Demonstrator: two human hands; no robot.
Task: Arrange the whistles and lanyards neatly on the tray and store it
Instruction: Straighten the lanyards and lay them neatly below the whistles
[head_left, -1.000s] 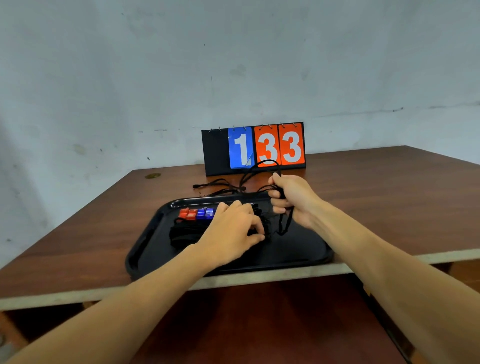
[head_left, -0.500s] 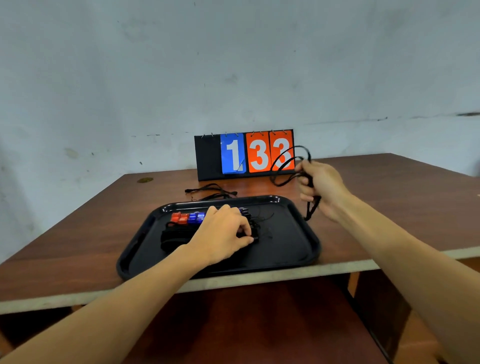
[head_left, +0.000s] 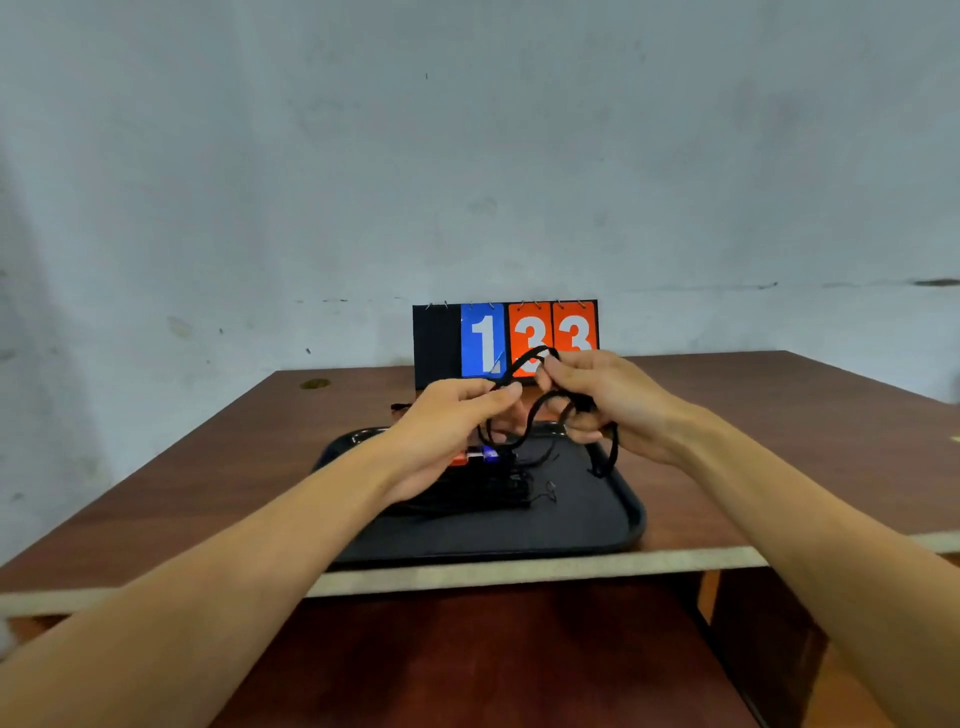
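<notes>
Working above the bench (head_left: 208, 493), we hold both hands up over the black tray (head_left: 631, 514), which sits at the near edge. A scoreboard (head_left: 483, 338) stands well behind it, by the wall.

Our left hand (head_left: 447, 426) pinches one stretch of a black lanyard (head_left: 612, 451) between thumb and fingertips. Our right hand (head_left: 608, 400) has its fingers curled round the rest of the same lanyard, which loops between the two hands and trails a loose end down toward the tray's right side.

We judge the step in hand to be folding this lanyard into a tidy bundle before it joins the others. The next move calls for gathering the slack loops evenly and minding that the hanging end does not snag. The bundle can then be laid on the bare right part of the tray, beside what is already there. Storing the tray looks some way off, since another cord (head_left: 399, 407) seems to lie on the bench behind the tray, mostly hidden by our left hand.

In the tray, on its left half, lies a dark stack (head_left: 467, 501) of folded lanyards. At the stack's far end is a short row of whistles (head_left: 480, 455), red then blue, partly covered by our left hand, so we cannot count them.
</notes>
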